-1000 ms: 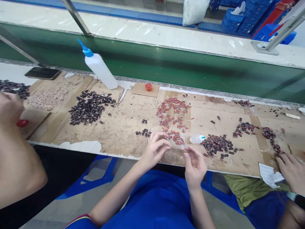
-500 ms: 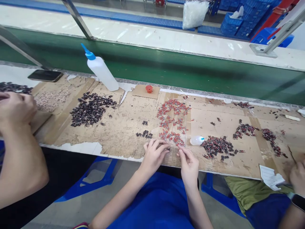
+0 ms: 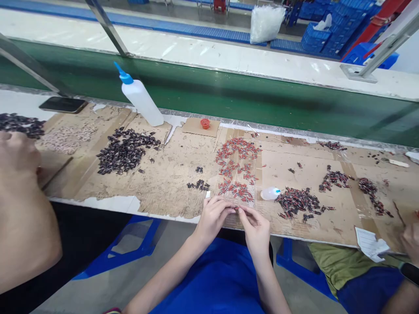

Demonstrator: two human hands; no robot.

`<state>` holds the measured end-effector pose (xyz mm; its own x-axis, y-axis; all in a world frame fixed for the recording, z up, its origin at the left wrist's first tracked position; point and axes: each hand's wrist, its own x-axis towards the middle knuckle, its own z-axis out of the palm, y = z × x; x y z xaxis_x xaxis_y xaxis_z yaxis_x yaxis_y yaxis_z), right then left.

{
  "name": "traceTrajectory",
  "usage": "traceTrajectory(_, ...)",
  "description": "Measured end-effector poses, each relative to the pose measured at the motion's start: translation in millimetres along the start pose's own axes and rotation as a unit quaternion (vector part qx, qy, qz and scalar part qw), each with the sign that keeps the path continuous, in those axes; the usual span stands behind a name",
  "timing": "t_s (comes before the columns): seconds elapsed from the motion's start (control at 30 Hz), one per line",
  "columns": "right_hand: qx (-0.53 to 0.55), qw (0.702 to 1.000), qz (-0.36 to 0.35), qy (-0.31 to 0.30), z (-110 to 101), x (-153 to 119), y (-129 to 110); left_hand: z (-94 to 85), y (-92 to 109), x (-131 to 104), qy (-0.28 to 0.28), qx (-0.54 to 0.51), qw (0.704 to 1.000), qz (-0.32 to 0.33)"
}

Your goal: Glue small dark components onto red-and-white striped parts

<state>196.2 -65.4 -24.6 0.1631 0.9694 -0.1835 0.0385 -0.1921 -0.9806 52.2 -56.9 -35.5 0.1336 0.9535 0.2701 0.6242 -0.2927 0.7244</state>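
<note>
My left hand (image 3: 213, 218) and my right hand (image 3: 257, 226) meet at the front edge of the bench. Pinched between their fingertips is a small red-and-black part (image 3: 236, 208), mostly covered by the fingers. Just beyond lies a spread of small red parts (image 3: 236, 188). A few small black parts (image 3: 198, 185) lie left of them, near my left hand. To the right of my right hand are a small white bottle (image 3: 270, 193) with a blue tip, lying on its side, and a heap of red-and-black parts (image 3: 299, 203).
A large heap of black parts (image 3: 121, 152) lies left, below a tall white squeeze bottle (image 3: 142, 102). A red cup (image 3: 205, 124) stands on cardboard at the back. Co-workers' hands show at left (image 3: 19, 152) and right (image 3: 411, 239). A phone (image 3: 63, 104) lies back left.
My right hand has moved left, closing the gap to my left hand, and the fingertips now meet on the small part. The co-worker's hand at left has shifted slightly left.
</note>
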Motion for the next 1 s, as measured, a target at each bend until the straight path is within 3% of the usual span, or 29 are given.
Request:
traceTrajectory(0.27,0.006,0.999,-0.009,-0.034,-1,1,-2,-1.5,-1,6,0.037,-0.1,0.994,0.023)
traceTrajectory(0.5,-0.004,1.0,-0.011,-0.027,-1,1,-2,-3.9,2,11,0.029,-0.175,0.984,-0.019)
traceTrajectory(0.7,-0.018,0.999,-0.035,-0.023,0,0,-1,-6.4,-1,15,0.031,-0.178,0.983,0.034)
traceTrajectory(1.0,-0.054,0.996,-0.072,-0.01,-4,2,-1,-7.0,5,11,-0.015,-0.262,0.96,-0.094)
